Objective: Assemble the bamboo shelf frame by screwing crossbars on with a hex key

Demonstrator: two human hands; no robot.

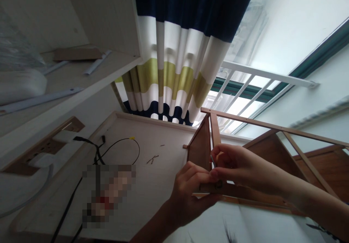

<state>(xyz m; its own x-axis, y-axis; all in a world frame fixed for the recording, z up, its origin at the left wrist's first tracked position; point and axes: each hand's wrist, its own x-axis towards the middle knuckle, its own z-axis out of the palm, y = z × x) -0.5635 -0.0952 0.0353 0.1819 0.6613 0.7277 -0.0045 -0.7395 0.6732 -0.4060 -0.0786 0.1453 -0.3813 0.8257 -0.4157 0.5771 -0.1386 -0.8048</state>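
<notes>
Pale worktop (pixel 152 188), striped curtain (pixel 174 72) behind. Fingers of the right hand (pixel 240 166) pinch a small metal piece (pixel 212 160), upright, at the wooden rack (pixel 200 146) corner post. Just below, the left hand (pixel 191 188) clamps the rack's bottom rail.

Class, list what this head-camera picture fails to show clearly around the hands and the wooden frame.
1. Head view: the small metal piece in the right hand is mostly covered by fingers; its kind is unclear.
2. Head view: one joint of the wooden frame is hidden behind the left hand.
3. Head view: a pixelated patch masks whatever lies on the table.
</notes>
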